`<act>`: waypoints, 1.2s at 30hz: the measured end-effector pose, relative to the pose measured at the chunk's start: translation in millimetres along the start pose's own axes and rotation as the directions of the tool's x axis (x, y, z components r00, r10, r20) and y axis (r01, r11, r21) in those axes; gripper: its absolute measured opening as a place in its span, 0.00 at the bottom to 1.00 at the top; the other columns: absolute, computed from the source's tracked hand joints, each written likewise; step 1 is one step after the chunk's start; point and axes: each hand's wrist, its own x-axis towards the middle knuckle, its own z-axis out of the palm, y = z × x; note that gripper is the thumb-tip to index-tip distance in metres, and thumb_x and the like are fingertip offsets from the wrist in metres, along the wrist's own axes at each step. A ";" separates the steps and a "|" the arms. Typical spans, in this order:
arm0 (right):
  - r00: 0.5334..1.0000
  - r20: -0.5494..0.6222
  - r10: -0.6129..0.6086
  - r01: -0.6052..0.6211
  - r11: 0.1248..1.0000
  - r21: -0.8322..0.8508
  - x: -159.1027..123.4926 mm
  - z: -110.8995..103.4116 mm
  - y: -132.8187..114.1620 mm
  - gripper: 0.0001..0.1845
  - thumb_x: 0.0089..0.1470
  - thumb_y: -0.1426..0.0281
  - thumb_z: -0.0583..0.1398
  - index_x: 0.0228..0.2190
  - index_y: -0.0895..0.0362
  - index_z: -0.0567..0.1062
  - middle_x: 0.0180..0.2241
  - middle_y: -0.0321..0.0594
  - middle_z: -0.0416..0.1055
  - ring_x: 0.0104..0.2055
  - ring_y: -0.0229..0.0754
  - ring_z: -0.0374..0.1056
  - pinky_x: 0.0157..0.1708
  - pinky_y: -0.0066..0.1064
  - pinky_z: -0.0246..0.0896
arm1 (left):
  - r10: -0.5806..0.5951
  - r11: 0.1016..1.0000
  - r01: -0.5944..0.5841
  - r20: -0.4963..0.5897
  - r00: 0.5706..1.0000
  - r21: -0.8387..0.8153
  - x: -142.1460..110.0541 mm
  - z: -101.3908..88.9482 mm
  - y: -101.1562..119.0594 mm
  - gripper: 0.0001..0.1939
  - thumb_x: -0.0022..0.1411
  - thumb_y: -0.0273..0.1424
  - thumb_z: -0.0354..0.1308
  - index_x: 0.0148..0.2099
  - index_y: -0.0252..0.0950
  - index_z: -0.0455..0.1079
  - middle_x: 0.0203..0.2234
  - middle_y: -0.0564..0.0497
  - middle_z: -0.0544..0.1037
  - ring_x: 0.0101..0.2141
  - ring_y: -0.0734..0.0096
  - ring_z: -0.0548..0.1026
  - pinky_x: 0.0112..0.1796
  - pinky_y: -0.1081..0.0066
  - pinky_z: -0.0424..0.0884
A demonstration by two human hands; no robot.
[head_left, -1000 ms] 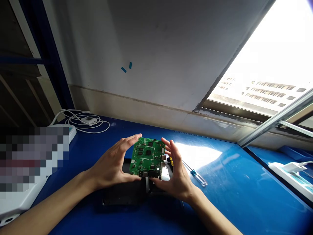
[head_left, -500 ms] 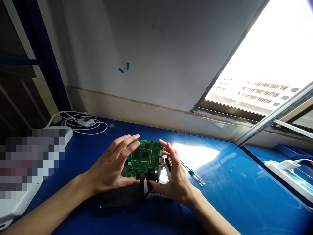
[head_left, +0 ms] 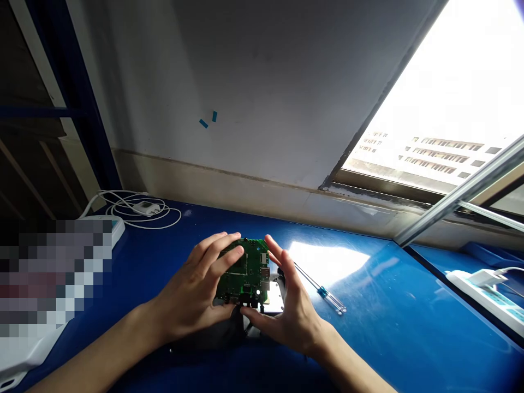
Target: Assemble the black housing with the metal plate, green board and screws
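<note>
Over a black casing (head_left: 207, 334), the left hand (head_left: 186, 295) and right hand (head_left: 298, 308) clamp the green circuit board (head_left: 254, 273) between thumbs and fingers, probably to steady it. From it, a screwdriver (head_left: 332, 301) lies toward four o'clock, a charger (head_left: 146, 208) toward ten.

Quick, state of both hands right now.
Left hand: closed on the green circuit board, fingers across its face.
Right hand: holding the same board by its right side and lower edge.
</note>
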 end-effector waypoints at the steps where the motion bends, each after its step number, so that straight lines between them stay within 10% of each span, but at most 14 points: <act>1: 0.999 -0.016 0.027 -0.027 0.999 0.042 0.3 0.2 0.2 0.65 0.54 0.70 0.71 0.73 0.51 0.32 0.74 0.57 0.44 0.75 0.60 0.49 0.66 0.59 0.61 | -0.039 0.998 0.038 -0.020 0.999 -0.055 -0.1 0.0 0.5 0.54 0.60 0.25 0.67 0.75 0.51 0.35 0.69 0.40 0.55 0.67 0.43 0.55 0.63 0.41 0.64; 12: 0.941 0.265 0.209 -0.244 0.964 0.103 -5.8 0.0 2.1 0.79 0.39 0.60 0.79 0.72 0.42 0.31 0.74 0.55 0.48 0.73 0.64 0.52 0.66 0.62 0.59 | -0.125 0.822 0.133 0.052 0.991 -0.554 -11.5 11.6 2.3 0.72 0.49 0.34 0.79 0.75 0.58 0.25 0.69 0.37 0.49 0.64 0.35 0.66 0.55 0.40 0.75; 36: 0.986 0.030 0.162 -0.163 0.986 0.038 -2.0 -5.1 14.6 0.65 0.49 0.65 0.72 0.73 0.52 0.38 0.68 0.60 0.59 0.64 0.57 0.67 0.56 0.52 0.74 | -0.176 0.929 0.179 0.041 0.984 -0.323 -3.4 -2.4 -9.9 0.60 0.57 0.32 0.73 0.76 0.53 0.34 0.73 0.38 0.45 0.70 0.38 0.54 0.63 0.36 0.65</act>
